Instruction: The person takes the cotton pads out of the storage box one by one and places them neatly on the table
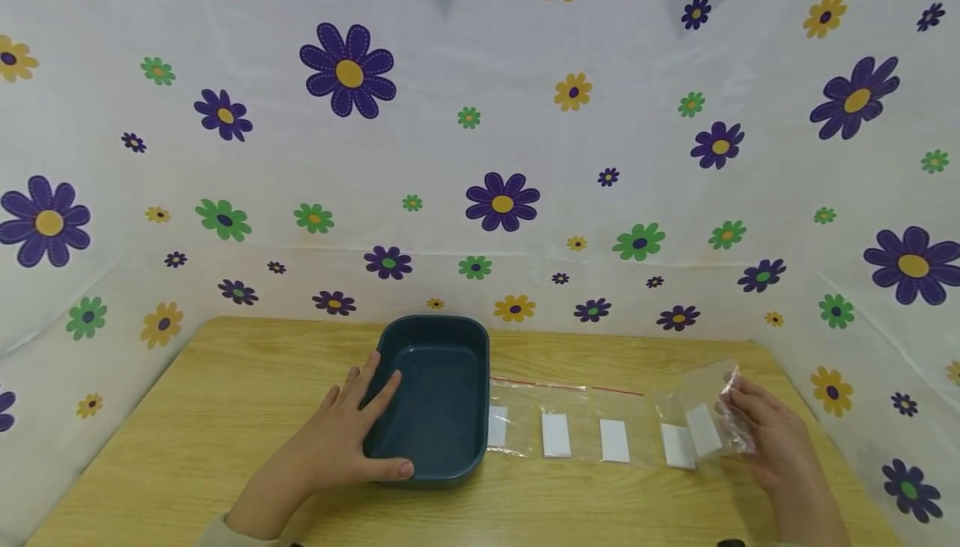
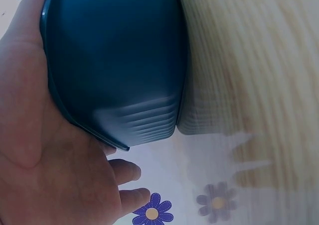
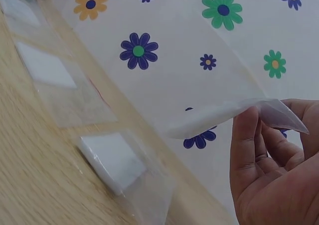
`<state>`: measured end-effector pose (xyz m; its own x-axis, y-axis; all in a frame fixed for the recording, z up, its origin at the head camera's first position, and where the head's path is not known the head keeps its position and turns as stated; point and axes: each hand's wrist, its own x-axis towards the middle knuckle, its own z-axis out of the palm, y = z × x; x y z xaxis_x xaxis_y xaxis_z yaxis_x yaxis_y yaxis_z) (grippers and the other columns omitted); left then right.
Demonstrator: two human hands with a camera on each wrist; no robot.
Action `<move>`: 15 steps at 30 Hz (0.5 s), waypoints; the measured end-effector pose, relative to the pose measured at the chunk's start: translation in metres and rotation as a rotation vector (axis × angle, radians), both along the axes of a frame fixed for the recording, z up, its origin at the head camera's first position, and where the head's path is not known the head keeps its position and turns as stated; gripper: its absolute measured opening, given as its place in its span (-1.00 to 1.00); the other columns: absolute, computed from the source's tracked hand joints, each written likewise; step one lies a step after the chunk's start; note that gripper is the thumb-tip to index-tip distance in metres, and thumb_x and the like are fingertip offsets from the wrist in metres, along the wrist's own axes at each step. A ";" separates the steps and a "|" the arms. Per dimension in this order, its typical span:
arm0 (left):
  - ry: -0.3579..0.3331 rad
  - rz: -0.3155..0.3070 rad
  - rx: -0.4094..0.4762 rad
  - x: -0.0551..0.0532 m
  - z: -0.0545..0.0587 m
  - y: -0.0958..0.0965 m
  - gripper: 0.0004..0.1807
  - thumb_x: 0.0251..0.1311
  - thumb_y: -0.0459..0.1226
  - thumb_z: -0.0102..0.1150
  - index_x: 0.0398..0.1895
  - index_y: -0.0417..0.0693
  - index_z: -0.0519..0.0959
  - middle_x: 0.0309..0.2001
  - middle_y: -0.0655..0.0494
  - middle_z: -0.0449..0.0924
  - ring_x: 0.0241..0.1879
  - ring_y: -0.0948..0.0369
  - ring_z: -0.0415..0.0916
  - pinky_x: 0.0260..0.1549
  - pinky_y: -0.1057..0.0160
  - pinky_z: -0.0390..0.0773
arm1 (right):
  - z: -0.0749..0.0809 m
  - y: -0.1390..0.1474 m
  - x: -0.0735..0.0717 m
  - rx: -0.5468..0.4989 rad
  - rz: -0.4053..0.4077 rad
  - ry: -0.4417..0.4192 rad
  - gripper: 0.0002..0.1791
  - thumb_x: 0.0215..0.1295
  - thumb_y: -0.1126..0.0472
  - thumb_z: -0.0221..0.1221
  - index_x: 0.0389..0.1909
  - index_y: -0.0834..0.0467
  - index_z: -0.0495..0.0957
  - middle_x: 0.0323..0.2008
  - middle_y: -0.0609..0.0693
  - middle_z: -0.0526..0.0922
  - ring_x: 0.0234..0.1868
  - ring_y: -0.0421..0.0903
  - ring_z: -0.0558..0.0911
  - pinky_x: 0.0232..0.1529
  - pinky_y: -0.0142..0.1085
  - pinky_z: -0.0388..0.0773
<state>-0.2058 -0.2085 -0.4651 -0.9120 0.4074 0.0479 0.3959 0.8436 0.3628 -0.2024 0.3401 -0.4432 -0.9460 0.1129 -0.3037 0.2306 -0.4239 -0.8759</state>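
A dark teal rectangular basin point(image 1: 431, 414) stands on the table. My left hand point(image 1: 341, 430) rests on its left side with spread, fairly straight fingers, some lying over the rim; in the left wrist view the palm lies along the basin wall point(image 2: 117, 51). On the right, my right hand point(image 1: 772, 439) pinches a clear plastic bag point(image 1: 705, 418) with a white flat piece inside, lifted off the table. Under it lies another bagged white piece point(image 1: 678, 447). In the right wrist view the held bag point(image 3: 214, 120) is seen nearly edge-on between thumb and fingers.
Between the basin and the right hand, more clear bags with white pieces point(image 1: 557, 435) point(image 1: 614, 441) lie in a row, some showing a red closure line. The leftmost bag point(image 1: 498, 426) is partly hidden by the basin. A flower-print cloth point(image 1: 525, 138) surrounds the wooden table point(image 1: 225, 414).
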 end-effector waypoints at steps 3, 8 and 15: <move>-0.004 0.002 -0.002 0.000 0.000 0.000 0.29 -0.13 0.56 0.12 0.60 0.05 0.06 0.62 -0.14 -0.34 0.51 -0.37 -0.16 0.33 -0.47 0.01 | -0.003 0.004 0.000 -0.013 0.004 0.026 -0.71 0.47 0.27 0.11 -0.26 -0.15 0.76 -0.24 -0.26 0.73 -0.23 -0.31 0.69 -0.22 -0.45 0.65; -0.003 0.002 -0.001 0.001 0.001 0.000 0.28 -0.12 0.55 0.13 0.60 0.05 0.06 0.62 -0.15 -0.34 0.50 -0.38 -0.15 0.33 -0.46 0.01 | -0.007 0.011 0.002 -0.037 0.012 0.060 -0.67 0.50 0.29 0.06 -0.25 -0.12 0.77 -0.25 -0.23 0.74 -0.24 -0.31 0.70 -0.23 -0.45 0.65; -0.015 0.005 0.008 0.001 0.001 0.000 0.28 -0.12 0.54 0.15 0.60 0.06 0.05 0.62 -0.12 -0.36 0.51 -0.36 -0.18 0.34 -0.45 -0.02 | -0.011 0.023 0.004 -0.095 0.009 0.067 -0.64 0.51 0.32 0.04 -0.26 -0.08 0.77 -0.26 -0.21 0.75 -0.24 -0.31 0.71 -0.22 -0.45 0.65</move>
